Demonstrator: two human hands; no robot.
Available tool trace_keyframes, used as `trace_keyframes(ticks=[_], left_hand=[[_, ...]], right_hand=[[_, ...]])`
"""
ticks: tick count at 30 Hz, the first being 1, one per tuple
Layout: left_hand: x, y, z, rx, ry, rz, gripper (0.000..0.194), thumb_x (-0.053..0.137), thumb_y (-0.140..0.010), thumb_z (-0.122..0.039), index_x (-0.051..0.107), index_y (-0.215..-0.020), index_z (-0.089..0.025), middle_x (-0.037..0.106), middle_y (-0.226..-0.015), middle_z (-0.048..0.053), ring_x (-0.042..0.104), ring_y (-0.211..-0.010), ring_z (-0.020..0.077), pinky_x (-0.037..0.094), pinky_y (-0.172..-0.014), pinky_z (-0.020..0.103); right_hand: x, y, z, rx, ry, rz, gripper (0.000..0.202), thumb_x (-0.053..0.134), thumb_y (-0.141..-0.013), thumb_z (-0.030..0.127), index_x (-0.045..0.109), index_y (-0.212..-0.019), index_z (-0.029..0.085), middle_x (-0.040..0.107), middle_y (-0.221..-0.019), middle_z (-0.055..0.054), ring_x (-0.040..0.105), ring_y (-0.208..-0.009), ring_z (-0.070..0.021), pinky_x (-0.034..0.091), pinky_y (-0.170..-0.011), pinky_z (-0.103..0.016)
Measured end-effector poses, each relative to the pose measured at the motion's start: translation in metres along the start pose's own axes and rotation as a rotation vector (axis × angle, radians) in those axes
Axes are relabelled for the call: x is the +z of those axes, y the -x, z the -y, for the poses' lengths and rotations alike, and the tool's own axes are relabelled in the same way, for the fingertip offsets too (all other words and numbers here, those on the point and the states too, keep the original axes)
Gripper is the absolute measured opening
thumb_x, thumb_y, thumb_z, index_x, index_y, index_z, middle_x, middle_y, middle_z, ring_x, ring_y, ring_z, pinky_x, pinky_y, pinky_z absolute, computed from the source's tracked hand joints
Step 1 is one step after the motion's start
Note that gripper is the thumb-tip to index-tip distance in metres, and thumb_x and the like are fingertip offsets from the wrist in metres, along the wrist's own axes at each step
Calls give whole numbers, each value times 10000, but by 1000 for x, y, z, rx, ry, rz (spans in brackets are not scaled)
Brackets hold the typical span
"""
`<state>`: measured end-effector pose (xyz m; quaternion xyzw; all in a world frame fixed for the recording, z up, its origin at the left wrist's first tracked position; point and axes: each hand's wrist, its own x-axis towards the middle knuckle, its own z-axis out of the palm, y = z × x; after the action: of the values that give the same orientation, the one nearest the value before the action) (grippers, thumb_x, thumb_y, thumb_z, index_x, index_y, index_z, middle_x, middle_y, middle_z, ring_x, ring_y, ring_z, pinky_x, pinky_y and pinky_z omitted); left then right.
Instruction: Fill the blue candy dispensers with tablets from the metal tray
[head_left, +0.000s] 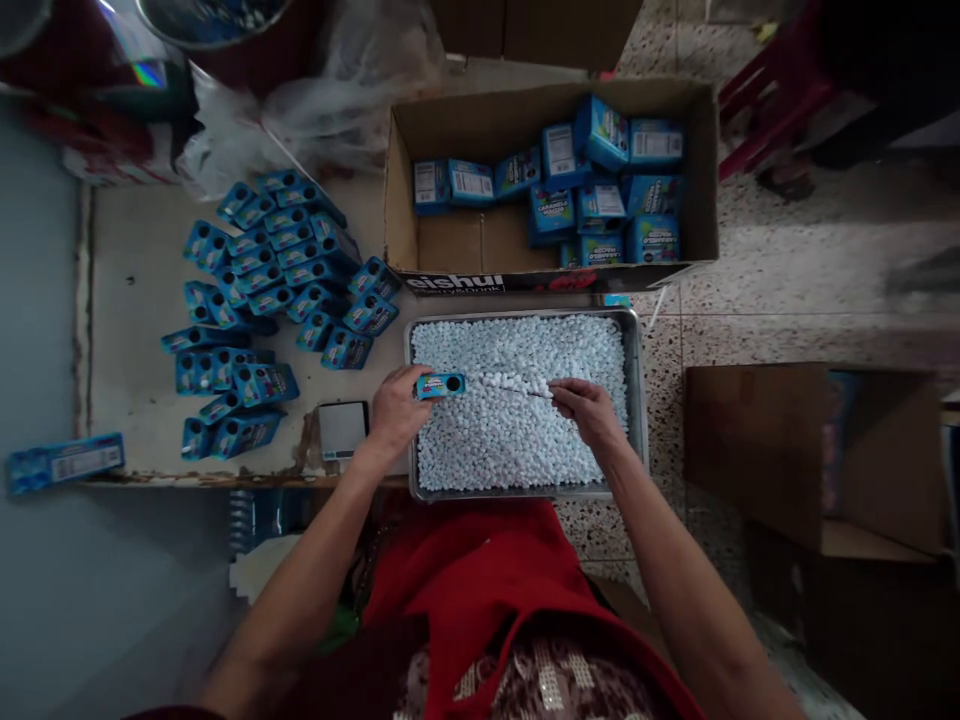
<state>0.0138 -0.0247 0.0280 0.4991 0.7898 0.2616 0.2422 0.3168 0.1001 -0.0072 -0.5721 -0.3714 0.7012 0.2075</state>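
My left hand [400, 408] is closed around a small blue candy box [441, 385], which has a dark round hole in its end. Below it lies a metal tray [639, 400] filled with small white candies [510, 445]. Over the tray, my right hand [589, 408] pinches the end of a narrow scoop [517, 386]. White candies lie along the scoop, and its far end points toward the box. The scoop's exact shape is hard to make out among the candies.
Many similar blue boxes [277, 260] stand grouped on the table at left, near a small scale [343, 430]. Behind the tray, a cardboard carton [551, 283] holds several blue boxes. Another carton [754, 450] is at right, and clear plastic bags [322, 110] lie at the back.
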Motion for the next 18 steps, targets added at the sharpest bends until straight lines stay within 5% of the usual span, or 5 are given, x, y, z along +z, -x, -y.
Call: trace_keyframes(ticks=[6,10,14,16,18], left_hand=[[2,-7,-16,40,56,53,379,781,-695,-168,747,-1068,-227,749,-1106,69,674,-1055,304,505,-952,392],[4,-10,-25,55,37,88,376,771,-730,-200,727,-1103,-209,739,-1146,75,670,-1094,287,506,-969,374],[8,-14,-32,63,13,106,341,749,-752,-202,716,-1092,-201,733,-1114,77,665,-1072,271,508,-954,361],[9,-17,-34,66,14,95,325,738,-748,-185,715,-1071,-208,730,-1094,73,660,-1067,270,506,-954,363],[11,-18,-33,45,42,85,321,731,-727,-158,713,-1043,-213,730,-1071,61,662,-1045,261,505,-945,355]], right_hand=[[26,24,68,-182,305,66,229,751,-745,340,817,-874,162,651,-610,-11,506,-533,-110,324,-503,-251],[53,49,108,-480,709,-29,183,635,-804,216,814,-836,211,742,-735,-23,641,-674,-165,459,-657,-298],[83,72,131,-600,985,-93,227,588,-805,158,804,-844,217,761,-757,-27,668,-684,-181,462,-678,-305],[81,78,133,-617,1029,-89,236,575,-818,164,801,-863,214,770,-784,-36,671,-689,-183,459,-674,-301],[54,79,124,-587,1005,-105,249,559,-852,199,802,-904,221,777,-813,-35,672,-692,-181,460,-673,-295]])
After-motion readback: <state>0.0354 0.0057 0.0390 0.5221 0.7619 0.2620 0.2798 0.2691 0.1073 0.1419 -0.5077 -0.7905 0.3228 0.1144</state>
